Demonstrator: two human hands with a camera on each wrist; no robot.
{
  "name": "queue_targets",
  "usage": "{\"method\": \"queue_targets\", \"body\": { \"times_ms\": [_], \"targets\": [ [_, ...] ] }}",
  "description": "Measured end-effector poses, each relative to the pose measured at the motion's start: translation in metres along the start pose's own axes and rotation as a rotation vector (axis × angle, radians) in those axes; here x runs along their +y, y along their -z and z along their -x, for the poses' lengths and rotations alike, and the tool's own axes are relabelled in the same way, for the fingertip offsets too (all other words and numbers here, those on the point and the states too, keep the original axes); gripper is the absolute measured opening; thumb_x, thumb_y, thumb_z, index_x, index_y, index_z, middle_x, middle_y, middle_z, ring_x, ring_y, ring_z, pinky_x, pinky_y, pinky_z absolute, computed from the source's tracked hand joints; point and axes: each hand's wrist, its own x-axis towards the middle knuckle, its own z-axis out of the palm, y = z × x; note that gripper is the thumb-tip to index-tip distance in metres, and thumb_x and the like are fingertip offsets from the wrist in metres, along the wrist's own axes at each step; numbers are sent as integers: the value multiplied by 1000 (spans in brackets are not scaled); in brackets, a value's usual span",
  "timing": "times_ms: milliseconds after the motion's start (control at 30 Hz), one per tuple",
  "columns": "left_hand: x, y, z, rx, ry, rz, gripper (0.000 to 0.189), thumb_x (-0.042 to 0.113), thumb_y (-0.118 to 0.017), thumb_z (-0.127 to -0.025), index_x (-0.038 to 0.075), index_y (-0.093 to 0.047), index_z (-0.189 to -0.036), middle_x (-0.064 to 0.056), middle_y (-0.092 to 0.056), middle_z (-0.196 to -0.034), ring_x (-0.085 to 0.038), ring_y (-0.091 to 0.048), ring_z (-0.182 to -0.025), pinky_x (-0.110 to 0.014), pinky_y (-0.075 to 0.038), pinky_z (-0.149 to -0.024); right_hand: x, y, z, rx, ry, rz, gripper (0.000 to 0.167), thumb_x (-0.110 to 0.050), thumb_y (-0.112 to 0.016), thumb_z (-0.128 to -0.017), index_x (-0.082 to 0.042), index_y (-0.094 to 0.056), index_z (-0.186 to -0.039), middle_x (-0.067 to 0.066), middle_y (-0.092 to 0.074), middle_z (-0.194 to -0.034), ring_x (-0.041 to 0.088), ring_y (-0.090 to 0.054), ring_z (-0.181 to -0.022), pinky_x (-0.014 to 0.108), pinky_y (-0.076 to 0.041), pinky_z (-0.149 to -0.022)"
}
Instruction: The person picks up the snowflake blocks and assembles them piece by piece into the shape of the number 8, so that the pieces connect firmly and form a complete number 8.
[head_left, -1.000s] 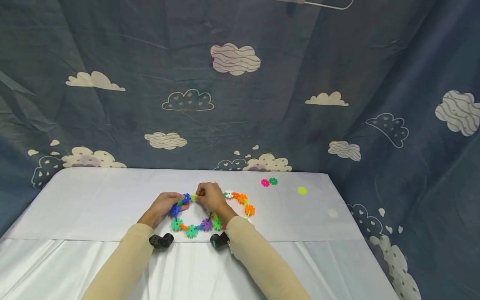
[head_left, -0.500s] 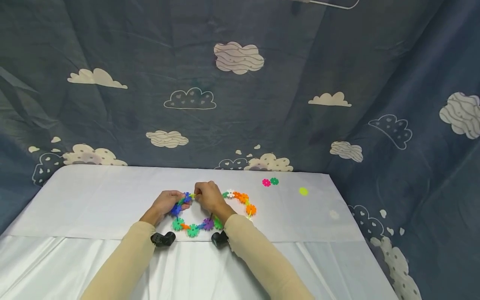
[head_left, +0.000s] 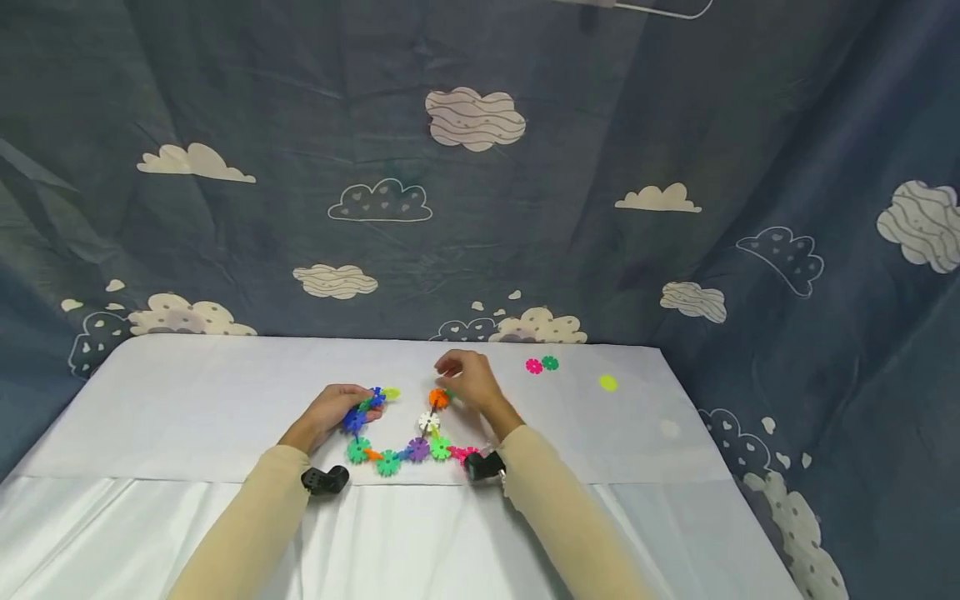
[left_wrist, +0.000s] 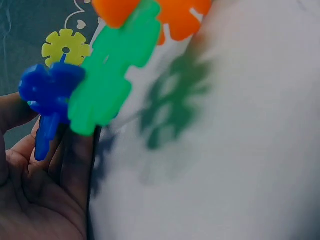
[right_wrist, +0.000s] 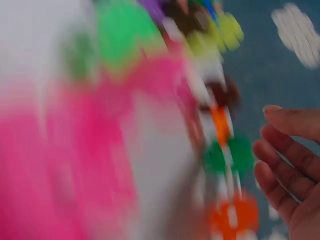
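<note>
A chain of interlocking notched plastic discs, shaped like flowers in many colours, curves across the white table. My left hand holds its left end by the blue discs, between thumb and fingers. A yellow disc sticks out at that end, and a green disc stands close to the left wrist camera. My right hand hovers just beside an orange disc of the chain, fingers loosely bent with nothing between them. Its forearm and wrist hide part of the chain's right side.
Loose pink and green discs lie near the table's back edge. Farther right are a yellow disc and a faint white disc. A dark cloud-print curtain hangs behind the white table.
My right hand has let go of the yellow disc at the left end and moved right. The chain's right part has swung inward to the left. My left hand keeps its hold.
</note>
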Motion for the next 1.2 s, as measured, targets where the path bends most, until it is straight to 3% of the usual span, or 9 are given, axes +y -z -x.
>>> {"method": "queue_targets", "body": {
  "times_ms": [167,233,400,533,633,767,900,1200],
  "targets": [
    [0,1,1,-4,-1,12,37,23,-54,-99,-8,-59,-119,-22,-59,-124,-34,-50,-121,-48,-32,-109,40,49,8,157,-162,13,18,1,-74,-82,3,-69,-99,13,-69,-94,25,-64,-85,34,-54,-78],
    [-2,2,1,10,16,3,36,22,-54,-98,-7,-60,-119,-19,-61,-121,-30,-53,-115,-46,-35,-107,59,65,14,219,-222,24,18,-1,-74,-82,2,-69,-99,15,-69,-95,27,-63,-85,35,-54,-76],
    [-1,6,1,-6,8,36,33,22,-56,-98,-5,-61,-115,-9,-69,-102,-13,-62,-92,-37,-44,-96,108,101,33,465,-416,-12,21,-3,-73,-83,2,-68,-104,17,-66,-96,28,-61,-87,36,-52,-74],
    [0,7,2,-45,11,125,31,18,-52,-99,-7,-57,-117,0,-70,-87,-6,-65,-77,-24,-50,-83,136,120,47,614,-558,-75,25,-4,-71,-86,1,-67,-109,18,-64,-100,30,-58,-92,38,-49,-81],
    [-1,7,2,-79,6,210,34,14,-47,-101,-10,-48,-125,-3,-70,-85,-9,-69,-73,-22,-54,-76,146,129,55,671,-620,-91,28,-5,-70,-87,-1,-66,-114,17,-61,-104,30,-56,-97,39,-47,-86],
    [0,5,1,-92,12,250,44,14,-45,-102,-12,-37,-137,-9,-68,-93,-12,-70,-76,-24,-56,-75,152,140,63,675,-698,-40,35,-8,-67,-90,1,-60,-124,21,-56,-118,34,-51,-111,43,-44,-99],
    [5,4,3,-120,17,214,52,24,-48,-103,-13,-37,-139,-6,-70,-90,-10,-70,-77,-24,-55,-77,159,146,69,621,-734,18,41,-8,-64,-92,5,-54,-129,25,-52,-130,37,-47,-123,45,-40,-104],
    [9,-1,-1,-148,39,197,54,29,-61,-96,-13,-50,-128,-1,-67,-81,-8,-69,-75,-21,-55,-74,165,149,71,581,-745,59,32,-7,-66,-90,4,-58,-119,23,-55,-124,37,-50,-117,47,-42,-100]
  ]
}}
